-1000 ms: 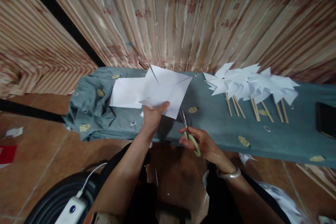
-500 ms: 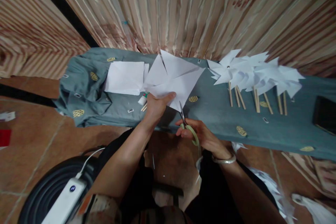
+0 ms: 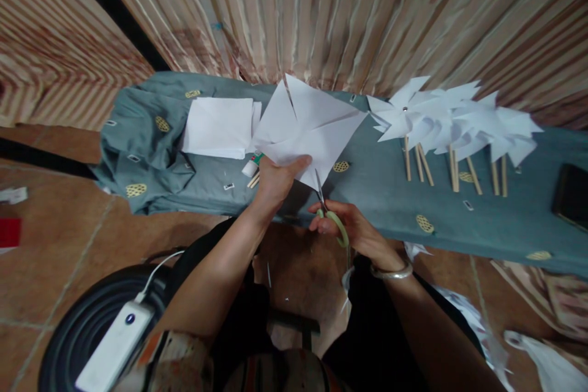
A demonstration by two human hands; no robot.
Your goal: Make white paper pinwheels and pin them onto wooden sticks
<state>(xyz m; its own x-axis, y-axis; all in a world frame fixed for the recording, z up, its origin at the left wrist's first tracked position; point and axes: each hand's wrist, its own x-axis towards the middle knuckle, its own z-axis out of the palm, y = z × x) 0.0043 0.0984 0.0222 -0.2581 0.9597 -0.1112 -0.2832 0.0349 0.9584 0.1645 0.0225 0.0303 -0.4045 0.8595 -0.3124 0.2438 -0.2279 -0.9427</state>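
Note:
A square sheet of white paper (image 3: 321, 113) with slits running in from its corners is pinched in my left hand (image 3: 278, 180), thumb on top. In my right hand (image 3: 351, 226) is a pair of scissors (image 3: 340, 229) with pale green handles. Its blades are at the paper's near corner, one of them lying over the sheet. Left of my left hand lie a small white and green tube (image 3: 250, 166) and some thin wooden sticks (image 3: 253, 180), partly hidden by the hand. A stack of white paper (image 3: 219, 127) rests farther left.
Several white paper pinwheels (image 3: 418, 116) on wooden sticks lie at the right of the cloth-covered bench (image 3: 367, 196). A dark phone-like object (image 3: 571, 196) is at the right end. A white power bank (image 3: 117, 343) with a cable sits on a round black stool (image 3: 59, 343). Striped curtains (image 3: 303, 12) hang behind.
The view has shifted slightly, so the bench appears a little higher. My left hand keeps its hold on the paper, and the scissors stay at the near corner, their blades slightly farther over it.

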